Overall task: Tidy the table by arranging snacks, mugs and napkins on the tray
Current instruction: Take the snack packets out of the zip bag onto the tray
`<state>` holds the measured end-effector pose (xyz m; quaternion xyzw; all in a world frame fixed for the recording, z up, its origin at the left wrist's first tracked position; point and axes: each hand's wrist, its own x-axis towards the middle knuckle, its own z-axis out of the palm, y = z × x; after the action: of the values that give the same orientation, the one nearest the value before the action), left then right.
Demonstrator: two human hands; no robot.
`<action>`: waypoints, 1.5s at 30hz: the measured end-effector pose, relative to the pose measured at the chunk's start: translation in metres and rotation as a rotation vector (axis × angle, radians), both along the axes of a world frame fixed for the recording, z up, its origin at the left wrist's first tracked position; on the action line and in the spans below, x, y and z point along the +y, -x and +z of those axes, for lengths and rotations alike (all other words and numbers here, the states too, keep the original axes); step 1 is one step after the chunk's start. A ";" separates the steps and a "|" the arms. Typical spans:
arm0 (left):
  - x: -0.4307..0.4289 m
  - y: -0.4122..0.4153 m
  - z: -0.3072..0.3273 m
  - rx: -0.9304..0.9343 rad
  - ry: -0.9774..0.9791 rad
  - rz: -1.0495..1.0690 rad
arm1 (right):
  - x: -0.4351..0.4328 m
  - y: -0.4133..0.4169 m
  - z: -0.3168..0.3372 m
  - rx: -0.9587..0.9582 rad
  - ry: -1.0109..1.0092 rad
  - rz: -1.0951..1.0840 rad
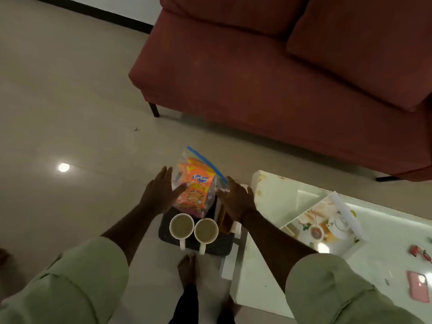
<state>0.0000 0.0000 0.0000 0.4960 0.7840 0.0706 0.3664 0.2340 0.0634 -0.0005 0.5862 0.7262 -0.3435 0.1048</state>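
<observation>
A dark tray point(218, 247) rests on a low white surface in front of me. Two white mugs stand side by side on it, one on the left point(181, 226) and one on the right point(206, 231), both full of pale drink, handles toward me. Behind them a clear zip bag of orange snack packets point(196, 187) stands upright on the tray. My left hand point(159, 195) is spread at the bag's left side, thumb touching it. My right hand point(236, 201) is spread at its right side. Brown folded items point(225, 222), possibly napkins, lie under my right wrist.
A white glass-topped table point(275, 197) stands to the right, with a floral-printed white tray point(323, 226), red wrapped sweets point(419, 252) and a pink phone point(418, 289). A red sofa point(268, 78) fills the back. My bare foot point(187, 267) is below the tray.
</observation>
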 end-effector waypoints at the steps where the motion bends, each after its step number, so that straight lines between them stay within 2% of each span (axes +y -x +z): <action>1: 0.006 0.003 -0.008 -0.018 0.024 0.022 | 0.006 0.003 -0.007 0.006 -0.008 -0.022; 3: 0.021 0.009 -0.027 -0.098 0.088 0.031 | 0.020 0.007 -0.022 -0.022 0.031 -0.040; 7: 0.040 0.016 -0.060 -0.408 0.118 0.095 | 0.035 0.019 -0.047 -0.058 0.163 0.028; 11: 0.049 0.015 -0.086 -0.519 0.167 0.257 | 0.040 0.033 -0.065 -0.061 0.174 0.042; 15: 0.046 0.010 -0.100 -0.506 0.131 0.207 | 0.038 0.044 -0.071 0.095 0.299 -0.121; 19: 0.043 0.010 -0.096 -0.410 0.091 0.164 | 0.038 0.044 -0.069 -0.031 0.183 -0.104; 21: 0.042 0.010 -0.090 -0.365 0.047 0.153 | 0.038 0.045 -0.064 0.027 0.169 -0.165; 25: 0.042 0.001 -0.068 -0.148 -0.045 0.061 | 0.038 0.049 -0.043 0.087 0.034 -0.227; 34: 0.025 -0.011 0.007 -0.071 -0.319 0.088 | 0.022 0.041 0.029 0.388 -0.151 -0.395; 40: -0.011 -0.049 0.089 -0.258 -0.517 0.228 | -0.016 0.005 0.097 0.555 -0.334 -0.456; 45: -0.046 -0.104 0.148 -0.330 -0.571 0.309 | -0.066 -0.052 0.154 0.561 -0.438 -0.394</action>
<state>0.1043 -0.0462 0.1476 0.4362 0.7286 0.4204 0.3196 0.2855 -0.0030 0.1537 0.6061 0.6565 -0.3408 -0.2924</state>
